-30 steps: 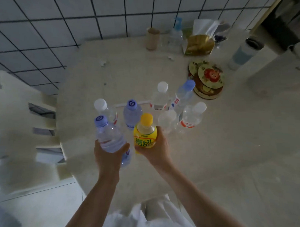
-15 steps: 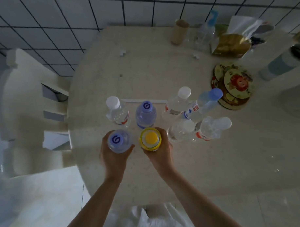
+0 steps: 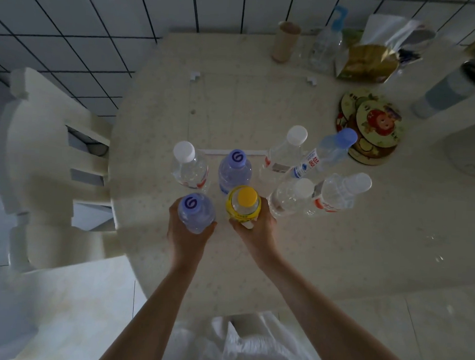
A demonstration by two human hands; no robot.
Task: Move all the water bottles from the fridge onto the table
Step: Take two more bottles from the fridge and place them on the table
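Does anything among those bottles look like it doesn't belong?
Yes: the yellow bottle in the right hand has a bright yellow label and cap, unlike the clear water bottles around it. Nothing looks spilled.

The left hand (image 3: 187, 232) grips a purple-capped bottle (image 3: 196, 213) and the right hand (image 3: 256, 229) grips a yellow bottle (image 3: 243, 207), both upright on the counter (image 3: 336, 250). Beyond the hands stand six more bottles (image 3: 285, 154), and coasters (image 3: 373, 125) lie farther right.

round pale table (image 3: 336, 250), upright water bottles (image 3: 284, 154), coasters (image 3: 373, 125), cardboard tube (image 3: 285, 41)
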